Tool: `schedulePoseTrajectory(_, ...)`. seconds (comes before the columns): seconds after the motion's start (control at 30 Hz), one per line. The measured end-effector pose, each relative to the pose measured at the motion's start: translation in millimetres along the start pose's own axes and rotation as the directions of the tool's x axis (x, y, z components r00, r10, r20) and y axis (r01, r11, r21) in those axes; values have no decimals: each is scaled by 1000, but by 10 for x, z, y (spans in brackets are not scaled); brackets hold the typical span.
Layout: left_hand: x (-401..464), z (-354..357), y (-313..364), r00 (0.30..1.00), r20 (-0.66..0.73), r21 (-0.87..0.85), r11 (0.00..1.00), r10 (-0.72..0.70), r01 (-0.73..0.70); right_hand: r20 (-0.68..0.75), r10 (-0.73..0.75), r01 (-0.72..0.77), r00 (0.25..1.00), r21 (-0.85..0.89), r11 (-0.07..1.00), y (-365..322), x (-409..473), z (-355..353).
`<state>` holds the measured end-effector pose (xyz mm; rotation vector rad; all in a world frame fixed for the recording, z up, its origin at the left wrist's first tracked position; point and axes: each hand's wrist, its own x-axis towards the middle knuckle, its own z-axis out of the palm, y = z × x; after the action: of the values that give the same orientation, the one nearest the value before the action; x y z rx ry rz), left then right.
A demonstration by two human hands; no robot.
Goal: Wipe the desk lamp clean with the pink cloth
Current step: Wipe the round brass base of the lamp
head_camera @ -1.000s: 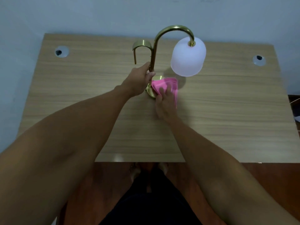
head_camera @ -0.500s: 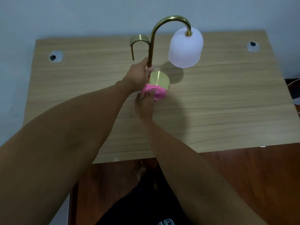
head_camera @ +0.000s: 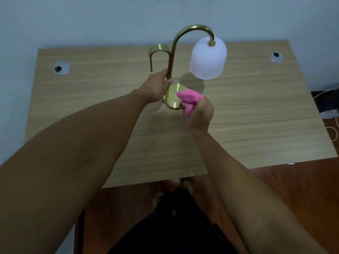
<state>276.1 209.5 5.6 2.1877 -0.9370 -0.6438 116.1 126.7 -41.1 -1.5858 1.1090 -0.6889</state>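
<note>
A desk lamp stands mid-desk: a curved brass stem (head_camera: pixel 173 52), a round brass base (head_camera: pixel 172 99) and a frosted white shade (head_camera: pixel 208 58) hanging on the right. My left hand (head_camera: pixel 157 87) grips the stem just above the base. My right hand (head_camera: pixel 201 112) holds the bunched pink cloth (head_camera: pixel 189 99), which lies against the right side of the base. A short brass hook (head_camera: pixel 158 50) juts from the stem on the left.
The wooden desk (head_camera: pixel 247 116) meets a pale blue wall at the back. Two round cable holes sit at the far left (head_camera: pixel 61 67) and the far right (head_camera: pixel 276 56). White cables (head_camera: pixel 332 129) lie on the floor to the right. My feet show under the desk's front edge.
My right hand has carried the pink cloth from the base's front-left edge round to its right side. My left hand still grips the stem. The camera view has shifted.
</note>
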Motion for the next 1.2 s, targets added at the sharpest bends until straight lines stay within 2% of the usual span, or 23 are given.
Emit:
schedulePoseTrajectory(0.07,14,12,0,1000,-4,-7,1000,-5,5,238,-254,301,938,-188,935,76,-6,107)
schedulePoseTrajectory(0.13,22,31,-4,1000,-10,-4,1000,-7,7,531,-372,562,761,-253,787,193,1,229)
schedulePoseTrajectory(0.17,23,39,-6,1000,-13,-2,1000,-7,7,647,-387,683,656,-292,669,230,15,263)
schedulePoseTrajectory(0.23,32,47,-24,1000,-15,3,1000,2,-2,750,-425,849,507,-350,395,407,87,321)
schedulePoseTrajectory(0.27,31,44,-28,1000,-11,9,1000,12,-12,779,-441,893,447,-361,267,459,114,337)
schedulePoseTrajectory(0.33,34,29,-30,999,-2,22,999,32,-32,847,-371,923,379,-372,95,493,137,319)
schedulePoseTrajectory(0.43,41,12,-31,998,15,50,997,56,-56,886,-290,921,363,-388,-32,497,137,219)
schedulePoseTrajectory(0.5,45,2,-37,998,17,71,996,60,-61,899,-307,923,311,-363,-129,479,162,139)
schedulePoseTrajectory(0.6,54,-1,-56,997,23,94,993,68,-70,929,-324,865,177,-304,-399,541,257,-17)
schedulePoseTrajectory(0.63,55,-2,-54,997,25,99,993,69,-71,944,-262,842,200,-302,-446,544,269,-78)
schedulePoseTrajectory(0.67,52,-4,-48,998,27,102,993,63,-65,942,-252,837,220,-315,-448,591,308,-120)
schedulePoseTrajectory(0.7,50,-6,-43,998,30,104,993,56,-59,926,-245,862,286,-361,-356,583,322,-168)
schedulePoseTrajectory(0.73,48,-9,-39,998,32,107,993,51,-54,878,-308,889,367,-429,-163,591,341,-215)
schedulePoseTrajectory(0.77,39,-10,-28,998,33,109,993,46,-50,777,-321,839,541,-524,146,512,328,-274)
schedulePoseTrajectory(0.8,27,-11,-17,999,33,105,994,38,-41,659,-310,720,685,-549,425,454,321,-327)
schedulePoseTrajectory(0.83,12,-7,-7,999,30,95,995,27,-29,528,-276,565,803,-526,636,358,298,-383)
schedulePoseTrajectory(0.87,-3,2,-1,1000,24,79,997,13,-15,428,-197,398,882,-450,800,271,282,-456)
schedulePoseTrajectory(0.9,-20,20,-5,1000,15,62,998,-3,2,369,-106,247,923,-360,900,181,263,-517)
schedulePoseTrajectory(0.93,-45,40,-9,1000,4,46,999,-22,22,344,3,78,939,-219,973,105,243,-563)
schedulePoseTrajectory(0.97,-80,65,-21,999,-8,28,998,-48,48,338,115,-103,934,-53,993,20,231,-587)
schedulePoseTrajectory(1.03,-189,113,-47,994,-22,-1,994,-111,111,266,299,-349,916,165,922,-35,283,-617)
schedulePoseTrajectory(1.07,-247,141,-76,990,-23,-10,991,-137,136,238,351,-398,906,193,897,-60,290,-645)
schedulePoseTrajectory(1.2,-425,233,-191,976,-15,-11,976,-218,218,298,431,-504,852,243,829,136,343,-739)
